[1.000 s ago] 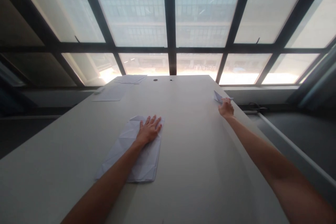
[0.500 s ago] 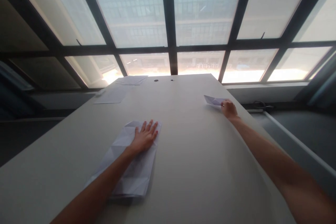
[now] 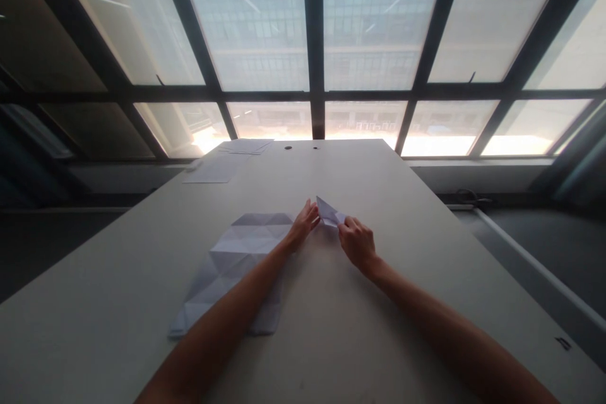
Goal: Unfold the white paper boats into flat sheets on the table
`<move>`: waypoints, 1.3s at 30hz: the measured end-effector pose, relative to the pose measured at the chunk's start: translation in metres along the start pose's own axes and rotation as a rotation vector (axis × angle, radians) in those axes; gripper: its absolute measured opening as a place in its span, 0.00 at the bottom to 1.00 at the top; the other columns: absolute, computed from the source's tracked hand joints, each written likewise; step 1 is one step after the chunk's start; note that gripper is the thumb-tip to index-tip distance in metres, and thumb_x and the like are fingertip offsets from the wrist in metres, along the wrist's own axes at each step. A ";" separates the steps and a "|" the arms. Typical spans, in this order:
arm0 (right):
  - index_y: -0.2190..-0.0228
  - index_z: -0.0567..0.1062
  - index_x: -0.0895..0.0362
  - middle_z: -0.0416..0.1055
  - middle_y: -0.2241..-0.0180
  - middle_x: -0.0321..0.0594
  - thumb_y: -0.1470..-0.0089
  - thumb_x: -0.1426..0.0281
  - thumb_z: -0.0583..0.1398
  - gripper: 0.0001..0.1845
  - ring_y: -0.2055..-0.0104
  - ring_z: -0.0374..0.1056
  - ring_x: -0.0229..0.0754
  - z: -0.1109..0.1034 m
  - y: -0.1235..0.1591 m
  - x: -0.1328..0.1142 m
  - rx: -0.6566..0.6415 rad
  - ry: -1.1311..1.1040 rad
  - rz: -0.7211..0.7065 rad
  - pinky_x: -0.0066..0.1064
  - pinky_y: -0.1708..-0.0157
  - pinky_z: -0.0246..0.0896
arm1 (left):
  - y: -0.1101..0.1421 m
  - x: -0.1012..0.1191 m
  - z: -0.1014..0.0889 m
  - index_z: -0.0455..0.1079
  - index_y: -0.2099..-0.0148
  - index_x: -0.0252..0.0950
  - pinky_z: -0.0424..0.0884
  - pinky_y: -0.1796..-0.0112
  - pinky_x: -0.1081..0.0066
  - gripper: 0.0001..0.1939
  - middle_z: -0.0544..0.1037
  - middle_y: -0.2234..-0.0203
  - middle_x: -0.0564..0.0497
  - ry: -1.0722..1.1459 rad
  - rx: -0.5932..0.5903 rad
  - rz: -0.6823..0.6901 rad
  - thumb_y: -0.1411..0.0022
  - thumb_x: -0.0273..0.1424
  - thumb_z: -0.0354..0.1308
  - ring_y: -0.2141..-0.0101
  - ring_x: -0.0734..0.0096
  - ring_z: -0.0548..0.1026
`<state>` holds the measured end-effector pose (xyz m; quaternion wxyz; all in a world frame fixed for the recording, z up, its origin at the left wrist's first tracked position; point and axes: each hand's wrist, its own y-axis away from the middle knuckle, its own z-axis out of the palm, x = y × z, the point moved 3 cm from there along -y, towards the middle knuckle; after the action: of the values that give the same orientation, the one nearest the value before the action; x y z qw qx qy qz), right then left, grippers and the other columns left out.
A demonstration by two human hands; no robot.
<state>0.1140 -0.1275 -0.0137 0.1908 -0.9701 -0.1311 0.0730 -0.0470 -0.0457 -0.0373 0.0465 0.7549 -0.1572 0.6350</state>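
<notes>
My right hand [image 3: 356,242] is closed on a small folded piece of white paper [image 3: 330,213], held up just above the table's middle. Close beside the paper's left edge is my left hand [image 3: 304,225], fingers stretched out and apart; whether they touch the paper I cannot make out. Under and beside my left forearm lies a larger stack of creased white paper [image 3: 241,241], flat on the table, with fold lines across its top sheet. My forearm covers part of that stack.
The long white table [image 3: 402,341] runs away toward tall windows [image 3: 265,19]. Several white sheets [image 3: 213,169] lie at its far left. Two small dark holes [image 3: 288,148] show near the far edge. A small dark mark [image 3: 563,343] is at the right edge.
My right hand has brought the folded paper leftward to the table's middle. My left hand has lifted off the creased stack and moved right, beside that paper. The view has shifted slightly.
</notes>
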 end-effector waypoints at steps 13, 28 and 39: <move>0.51 0.75 0.53 0.72 0.51 0.47 0.36 0.65 0.53 0.16 0.62 0.72 0.43 -0.020 0.028 -0.046 0.097 -0.380 -0.053 0.31 0.65 0.66 | 0.018 0.003 -0.001 0.73 0.50 0.29 0.68 0.70 0.73 0.19 0.79 0.66 0.46 0.303 0.049 -0.158 0.38 0.36 0.54 0.69 0.68 0.73; 0.64 0.82 0.57 0.81 0.66 0.44 0.46 0.58 0.63 0.16 0.71 0.75 0.45 0.025 -0.007 -0.002 0.270 -0.962 0.338 0.32 0.69 0.69 | 0.023 0.008 0.018 0.77 0.59 0.31 0.68 0.58 0.69 0.24 0.78 0.62 0.44 -0.047 -0.076 0.186 0.36 0.49 0.54 0.62 0.64 0.74; 0.61 0.77 0.59 0.78 0.67 0.45 0.51 0.47 0.64 0.29 0.79 0.71 0.41 0.030 -0.004 0.006 0.253 -1.172 0.412 0.30 0.83 0.64 | 0.022 0.007 0.018 0.75 0.60 0.31 0.68 0.59 0.69 0.25 0.76 0.64 0.45 -0.062 -0.063 0.175 0.33 0.48 0.50 0.63 0.64 0.73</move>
<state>0.1129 -0.1118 -0.0406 0.1826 -0.7444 -0.0147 0.6421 -0.0356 -0.0728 -0.0368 0.0095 0.7557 -0.2437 0.6079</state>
